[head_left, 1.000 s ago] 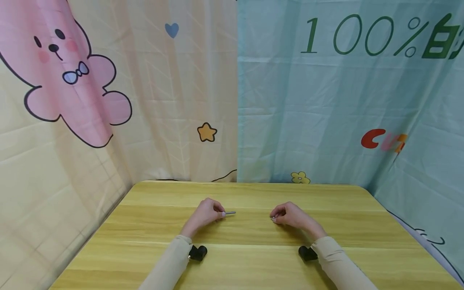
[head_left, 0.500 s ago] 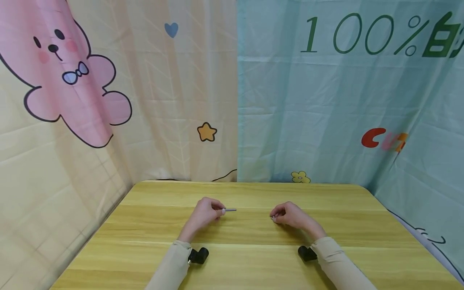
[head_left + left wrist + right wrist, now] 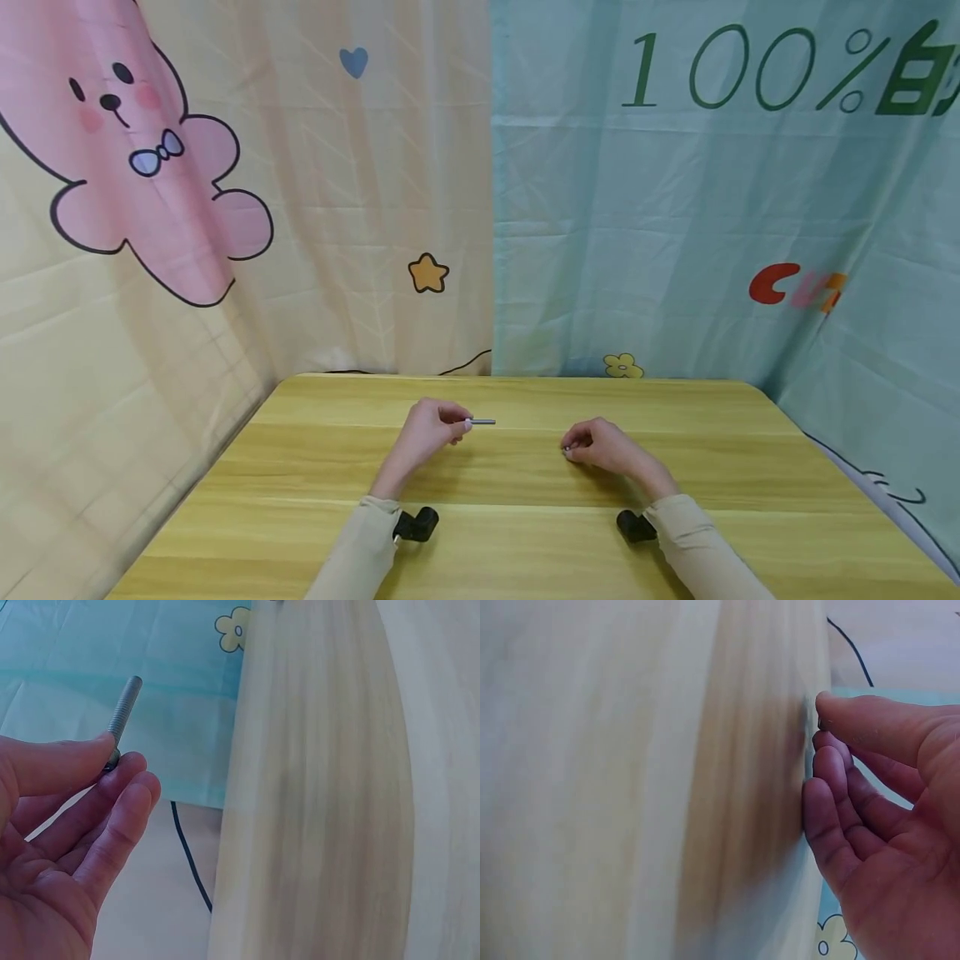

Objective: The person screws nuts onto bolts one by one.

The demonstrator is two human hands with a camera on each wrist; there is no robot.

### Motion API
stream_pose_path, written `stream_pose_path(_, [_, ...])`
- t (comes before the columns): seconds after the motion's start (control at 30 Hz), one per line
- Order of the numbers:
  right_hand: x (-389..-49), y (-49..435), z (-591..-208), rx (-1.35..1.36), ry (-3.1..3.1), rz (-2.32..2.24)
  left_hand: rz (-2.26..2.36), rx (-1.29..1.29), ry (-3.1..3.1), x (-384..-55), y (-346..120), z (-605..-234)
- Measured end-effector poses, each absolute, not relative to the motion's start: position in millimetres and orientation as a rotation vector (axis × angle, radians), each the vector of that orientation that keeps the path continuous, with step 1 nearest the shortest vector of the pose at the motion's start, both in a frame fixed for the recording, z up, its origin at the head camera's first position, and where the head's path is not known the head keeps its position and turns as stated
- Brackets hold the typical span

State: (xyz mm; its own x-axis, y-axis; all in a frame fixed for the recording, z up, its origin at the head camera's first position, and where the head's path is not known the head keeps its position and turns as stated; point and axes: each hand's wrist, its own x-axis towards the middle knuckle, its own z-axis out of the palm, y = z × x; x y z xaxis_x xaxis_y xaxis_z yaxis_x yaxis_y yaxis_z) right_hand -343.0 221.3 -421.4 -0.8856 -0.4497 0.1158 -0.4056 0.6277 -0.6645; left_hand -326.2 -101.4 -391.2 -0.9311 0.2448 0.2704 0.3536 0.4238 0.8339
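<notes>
— Where is the bolt (image 3: 126,705) held?

— Above the table (image 3: 517,542), by the left hand (image 3: 427,433); what seems to be its head end is pinched between thumb and fingers, and the threaded shank is left exposed, pointed toward the person's right.

— How is it likely to be felt?

— As metal, it can be judged stiff, light and hardly fragile; the thread should be gripped well, though the narrow shank may be rolled; hold is best taken at the head.

— And the right hand (image 3: 607,446)?

— A small piece (image 3: 820,723) is pinched there, close over the table; being mostly covered, it cannot be identified.
</notes>
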Motion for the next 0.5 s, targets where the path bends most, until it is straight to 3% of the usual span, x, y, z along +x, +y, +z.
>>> stream_pose_path(0.5, [-324,206,-417,-0.649,2.821,-1.316,-1.521,-0.520,-2.491,-325,-98,-381])
